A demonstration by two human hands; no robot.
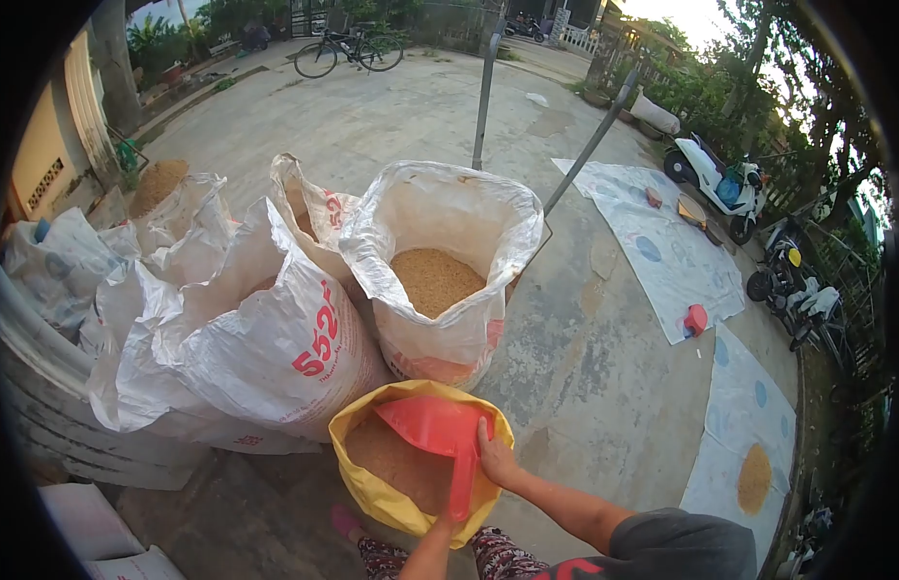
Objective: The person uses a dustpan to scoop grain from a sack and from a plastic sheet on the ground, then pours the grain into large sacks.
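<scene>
A red plastic scoop (425, 425) lies tilted over the mouth of a yellow sack (358, 483), which holds pale brown grain or husk. Low in the view, my left hand (451, 529) is closed round the end of the scoop's handle. My right hand (498, 456) grips the scoop's right side, thumb on its edge, close to the sack's rim; its other fingers are mostly hidden. Just beyond stands an open white sack (507, 217) partly filled with golden grain (435, 280).
Several white sacks crowd the left, including one printed 552 (314, 358). Two metal handle bars (485, 106) rise behind the open sack. Sheets (652, 242) lie right, with a pink-red object (696, 319) and a grain heap (755, 478). A bicycle (348, 53) and scooter (715, 184) stand farther off.
</scene>
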